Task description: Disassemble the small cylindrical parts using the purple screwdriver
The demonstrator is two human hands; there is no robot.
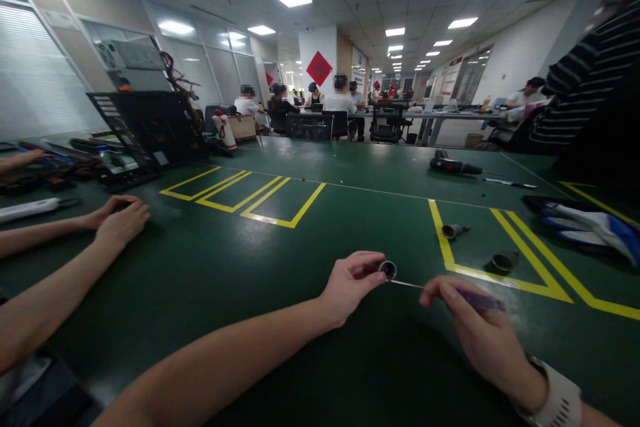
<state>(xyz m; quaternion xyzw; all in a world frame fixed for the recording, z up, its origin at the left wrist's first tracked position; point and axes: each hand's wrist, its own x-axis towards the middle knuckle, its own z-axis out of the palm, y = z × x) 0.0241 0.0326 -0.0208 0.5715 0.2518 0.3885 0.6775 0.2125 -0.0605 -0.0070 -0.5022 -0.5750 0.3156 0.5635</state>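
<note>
From where I stand, the small metal cup point(387, 270) is in the air over the green table point(300, 274), its round mouth turned toward the wearer of the camera. The left hand point(356, 286) has hold of it in a pinch — the thumb below, the fingers above and behind, with little gap remaining. The right hand point(473, 324) is curled around the purple handle of a thin tool point(483, 300), whose shaft points left to the lower rim of the cup; if the tip touches the metal, I cannot tell.

The cup looks like bare grey metal, so I would judge it stiff, not fragile, and rather light for its small size. The round wall may be a little slippery and could roll between the fingertips. The outer side, behind the rim, seems the best place to take hold, because it leaves the mouth free. The tool I would hold by the thick handle — the shaft gives very little to grip.

To the right, a narrow-ended fitting point(453, 232) and a wider fitting point(504, 260) lie on their sides within the yellow tape point(443, 240).
</note>
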